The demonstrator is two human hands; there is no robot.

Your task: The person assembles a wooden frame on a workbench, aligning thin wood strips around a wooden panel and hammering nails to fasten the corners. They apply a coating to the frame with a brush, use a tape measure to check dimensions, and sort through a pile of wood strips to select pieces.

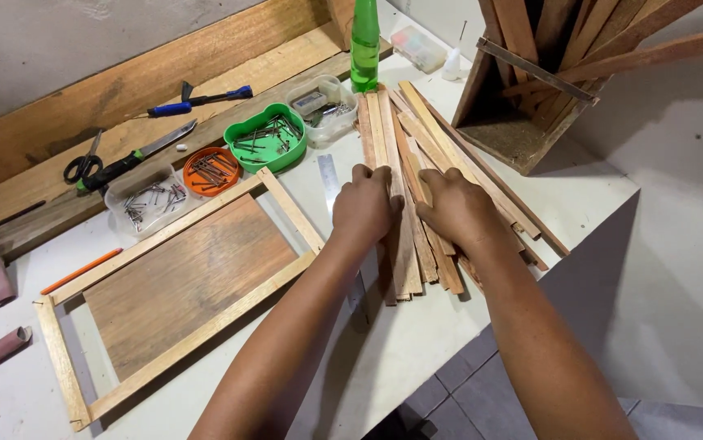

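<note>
Both hands, left hand (365, 205) & right hand (457, 208), rest palm-down, uncurled, on loose pile of thin reddish wood slats (408, 175), none lifted yet; light-wood rectangular frame w/ dark panel (180, 281) lies finished-looking left of grip.

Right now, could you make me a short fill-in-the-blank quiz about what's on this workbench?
1. Both hands, the left hand and the right hand, rest on a pile of wooden ____.
2. The heart-shaped tray of nails is ____ in colour.
3. The metal ruler lies between the pile and the wooden ____.

Answers: slats; green; frame
</note>
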